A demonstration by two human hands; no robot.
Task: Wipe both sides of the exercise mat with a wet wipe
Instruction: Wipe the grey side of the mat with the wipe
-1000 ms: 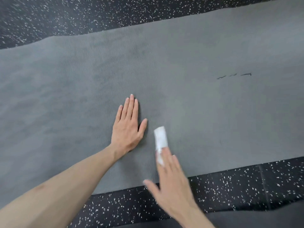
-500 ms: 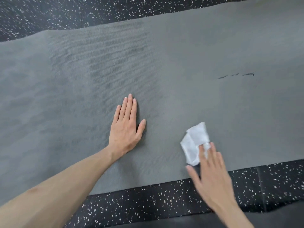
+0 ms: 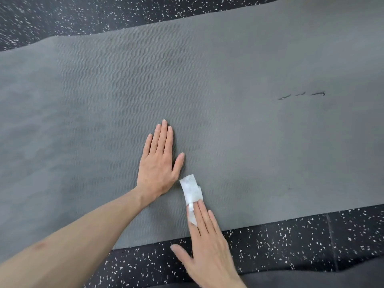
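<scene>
A grey ribbed exercise mat (image 3: 239,125) lies flat across the speckled floor and fills most of the view. My left hand (image 3: 159,163) lies flat on it, fingers straight and together, palm down. My right hand (image 3: 207,246) reaches over the mat's near edge with straight fingers pressing a folded white wet wipe (image 3: 191,189) onto the mat, just right of my left thumb. Part of the wipe is hidden under my fingertips. A few short dark marks (image 3: 301,96) show on the mat at the right.
Black rubber floor with white specks (image 3: 291,246) runs along the mat's near edge and also behind its far edge (image 3: 83,15). A dark grey surface (image 3: 332,279) shows at the bottom right corner.
My right hand has slid the wipe back left along the near part of the mat, toward my left thumb. The wipe looks narrower and more folded. My left hand has stayed in place.
</scene>
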